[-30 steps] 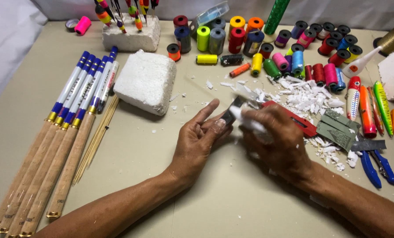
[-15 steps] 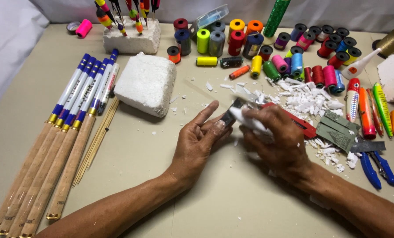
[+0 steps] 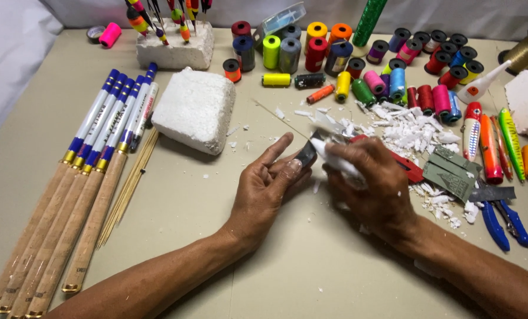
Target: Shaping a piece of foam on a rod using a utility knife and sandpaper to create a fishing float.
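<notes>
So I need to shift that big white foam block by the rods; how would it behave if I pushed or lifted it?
The foam block probably feels very light for its size. Its broad flat base suggests it would slide, not roll or tip. The white chips nearby hint that it crumbles easily, so grip it gently.

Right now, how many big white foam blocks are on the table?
3 foam blocks: one at the back with floats stuck in it, one left of centre, one at the right edge, partly cropped.
</notes>
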